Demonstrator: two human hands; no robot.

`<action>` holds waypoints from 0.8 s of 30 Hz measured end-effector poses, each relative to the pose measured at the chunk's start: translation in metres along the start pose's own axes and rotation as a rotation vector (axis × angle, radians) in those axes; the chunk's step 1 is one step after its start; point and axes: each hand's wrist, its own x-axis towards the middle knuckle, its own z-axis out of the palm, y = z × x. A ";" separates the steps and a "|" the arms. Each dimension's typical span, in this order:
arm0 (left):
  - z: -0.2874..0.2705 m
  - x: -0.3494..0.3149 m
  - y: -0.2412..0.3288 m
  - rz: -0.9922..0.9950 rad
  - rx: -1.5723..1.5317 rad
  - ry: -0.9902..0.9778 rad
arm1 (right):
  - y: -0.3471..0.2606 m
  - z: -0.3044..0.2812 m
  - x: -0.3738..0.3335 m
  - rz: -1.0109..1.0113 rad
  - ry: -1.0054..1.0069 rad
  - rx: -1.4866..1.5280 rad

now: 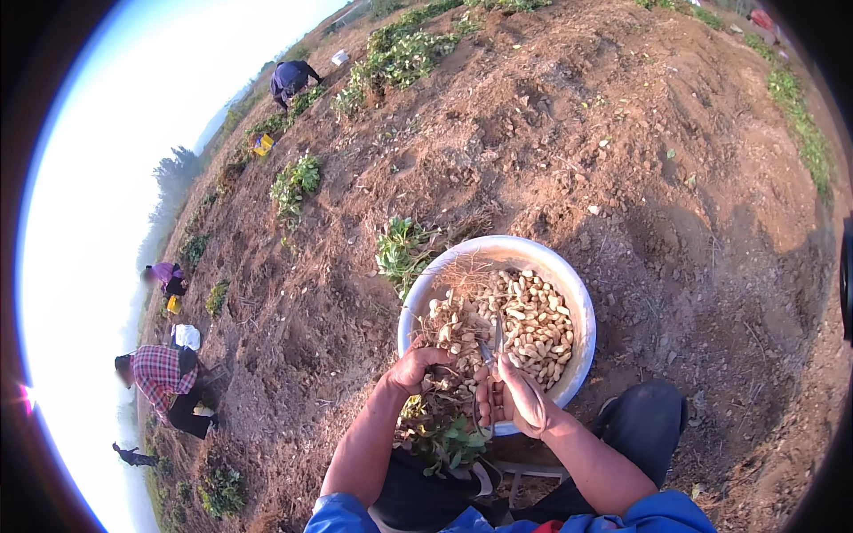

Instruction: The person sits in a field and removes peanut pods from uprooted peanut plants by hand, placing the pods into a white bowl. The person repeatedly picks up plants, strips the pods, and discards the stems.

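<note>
Blue sleeves point(671, 515) closest to the lens, dark-trousered knee point(653, 417) just past them. Biggest thing around: brown dug field point(640, 133).

Next down, pale round basin point(589, 333), in front of the person and under both hands. Position looks right for catching drops; I'd work over its middle, not the near rim.

Peanut plant point(455, 324) lies across the basin's left side: roots and pods inside, leaves hanging over the near rim. Turn it so pods face the blades and leaves stay out.

Left hand point(412, 368) grasps the plant beside the pods; the hold looks usable, but part of the grip is hidden.

Right hand point(528, 402) is wrapped around the handles of the scissors point(498, 338). Blades point away from the body, right beside the plant; can't tell if they touch it. Short snips, close to the pod, not into the shell. Left thumb off the blade line.

Loose peanuts point(540, 330) cover the basin's right side. Drop clean pods there, root scraps elsewhere.
</note>
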 end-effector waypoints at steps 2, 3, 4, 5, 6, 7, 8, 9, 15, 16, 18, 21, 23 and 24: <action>-0.003 0.003 -0.002 0.004 0.012 0.000 | 0.013 0.005 0.002 -0.107 0.085 -0.212; -0.003 0.006 -0.002 0.010 0.020 0.003 | 0.023 0.000 0.008 -0.158 0.110 -0.363; -0.004 0.008 -0.003 0.016 0.027 0.006 | 0.031 -0.001 0.011 -0.187 0.143 -0.373; -0.006 0.009 -0.004 0.024 0.033 0.013 | 0.032 -0.001 0.010 -0.233 0.163 -0.407; -0.010 0.009 -0.006 0.018 0.026 -0.006 | 0.033 0.000 0.010 -0.280 0.183 -0.441; -0.015 0.009 -0.009 0.011 0.019 -0.025 | 0.033 0.001 0.009 -0.327 0.204 -0.475; -0.010 0.006 -0.005 0.002 0.014 -0.047 | 0.034 0.001 0.011 -0.411 0.232 -0.495; -0.003 0.004 -0.003 0.013 0.012 -0.028 | 0.032 0.002 0.010 -0.422 0.227 -0.541; 0.004 -0.004 0.005 -0.060 -0.122 -0.352 | 0.021 0.008 0.005 -0.498 0.220 -0.691; 0.011 -0.008 0.004 -0.019 -0.046 -0.287 | 0.018 0.010 0.004 -0.521 0.231 -0.696; 0.020 -0.008 -0.001 -0.003 -0.012 -0.151 | 0.006 0.019 0.001 -0.567 0.243 -0.710; 0.025 -0.011 0.001 0.003 -0.042 -0.118 | 0.013 0.001 0.011 -0.902 0.480 -1.236; 0.001 -0.001 -0.013 -0.002 -0.114 -0.202 | 0.015 0.004 0.009 -0.858 0.434 -1.100; -0.004 0.001 -0.015 0.004 -0.088 -0.187 | 0.015 0.007 0.009 -0.814 0.366 -0.967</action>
